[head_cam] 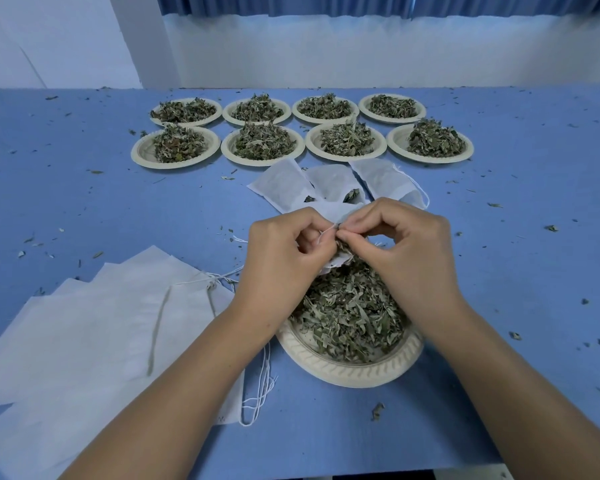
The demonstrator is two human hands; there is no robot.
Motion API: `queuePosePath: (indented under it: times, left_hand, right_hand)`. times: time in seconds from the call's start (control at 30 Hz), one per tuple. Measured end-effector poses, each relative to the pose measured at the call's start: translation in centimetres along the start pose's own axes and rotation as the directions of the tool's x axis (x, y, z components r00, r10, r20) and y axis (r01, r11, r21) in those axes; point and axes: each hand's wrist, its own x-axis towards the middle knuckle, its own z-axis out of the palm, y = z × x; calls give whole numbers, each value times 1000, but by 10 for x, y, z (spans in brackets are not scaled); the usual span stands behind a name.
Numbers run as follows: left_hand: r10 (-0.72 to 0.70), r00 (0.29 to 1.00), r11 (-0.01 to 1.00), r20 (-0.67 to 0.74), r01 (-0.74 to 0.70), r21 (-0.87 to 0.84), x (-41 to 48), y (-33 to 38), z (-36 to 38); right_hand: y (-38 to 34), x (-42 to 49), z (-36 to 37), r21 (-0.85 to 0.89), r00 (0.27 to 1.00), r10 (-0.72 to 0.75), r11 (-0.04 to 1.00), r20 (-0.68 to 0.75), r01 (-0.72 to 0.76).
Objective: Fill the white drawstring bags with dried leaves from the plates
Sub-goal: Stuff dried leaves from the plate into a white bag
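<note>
The main risk is a spill. The bag is held by its mouth just above the far edge of the near plate. If the pinch slips or the mouth tips down, the dried leaves inside would probably drop out. Most would land back on the near plate, but some could scatter on the bench, which already has crumbs on it. Pulling the thin string too sharply might bunch the cloth unevenly or trap leaves in the neck.

Both hands are tightly curled and meet above the near plate. The left hand has its fingers folded in, pinching the bag's mouth. The right hand pinches it from the other side with its fingers bent. The string runs between the two pinches, and I cannot tell which hand holds it.

Filled bags lie just beyond the near plate, and empty bags lie left of it.
</note>
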Motion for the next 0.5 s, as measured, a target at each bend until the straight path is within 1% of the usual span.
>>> queuePosePath:
  times: [0.03,0.07,0.13,0.17,0.2,0.23,0.3,0.33,0.4,0.5]
  left_hand:
    - [-11,1000,1000,-5,10,-19,0,0,0]
    - [-22,1000,999,-11,22,-34,0,0,0]
    - [-35,999,998,-22,34,-43,0,0,1]
    - [-38,999,998,-26,37,-41,0,0,1]
    - [-41,999,998,-30,40,-38,0,0,1]
    - [-46,998,998,-35,45,-37,0,0,1]
    - [-57,997,998,-50,56,-37,1,-1,0]
    - [-61,997,998,-56,59,-36,2,-1,-1]
    - [-62,997,998,-51,60,-31,2,-2,-1]
    - [-61,998,998,-27,60,-20,1,-2,1]
  right_hand:
    - [1,0,1,-41,1000,-3,999,-11,3]
    - [1,0,1,-25,999,45,999,-6,-45]
    - [0,3,-1,79,976,213,973,37,-215]
    - [0,4,-3,118,958,277,952,71,-284]
    - [0,6,-4,152,944,310,933,114,-325]
    - [0,7,-6,189,934,317,919,167,-345]
    - [-2,8,-8,276,921,284,893,268,-356]
    - [-2,8,-9,303,920,262,887,293,-349]
    - [-2,9,-9,327,930,241,887,277,-327]
    - [-1,10,-8,371,956,226,885,190,-283]
